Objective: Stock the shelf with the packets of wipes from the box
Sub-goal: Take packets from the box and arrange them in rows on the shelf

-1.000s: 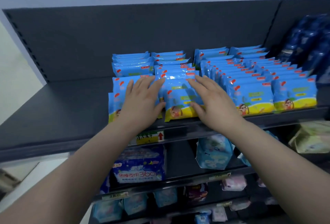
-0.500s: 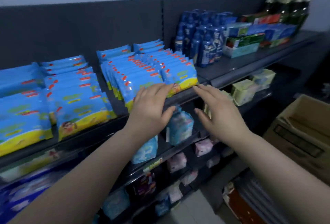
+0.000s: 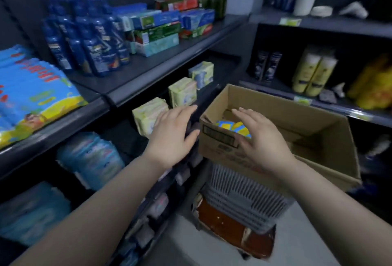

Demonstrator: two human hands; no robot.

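Observation:
An open cardboard box (image 3: 301,117) stands to my right on a grey plastic crate. Blue and yellow packets of wipes (image 3: 231,127) show inside it near the left corner. My right hand (image 3: 263,140) hovers over the box's near left corner, fingers straight and holding nothing. My left hand (image 3: 171,136) is in the air just left of the box, open and empty. Rows of the same blue wipe packets (image 3: 36,93) stand on the dark shelf (image 3: 63,123) at the far left.
Blue bottles (image 3: 84,38) and toothpaste cartons (image 3: 161,30) fill the same shelf further right. Pale green packs (image 3: 150,115) sit on the shelf below. The grey crate (image 3: 241,197) rests on a brown box (image 3: 233,231) on the floor. Another shelving unit (image 3: 318,100) stands behind the box.
My view has swung right, away from the stocked wipes. Both hands left the packets on the shelf and moved empty over to the cardboard box.

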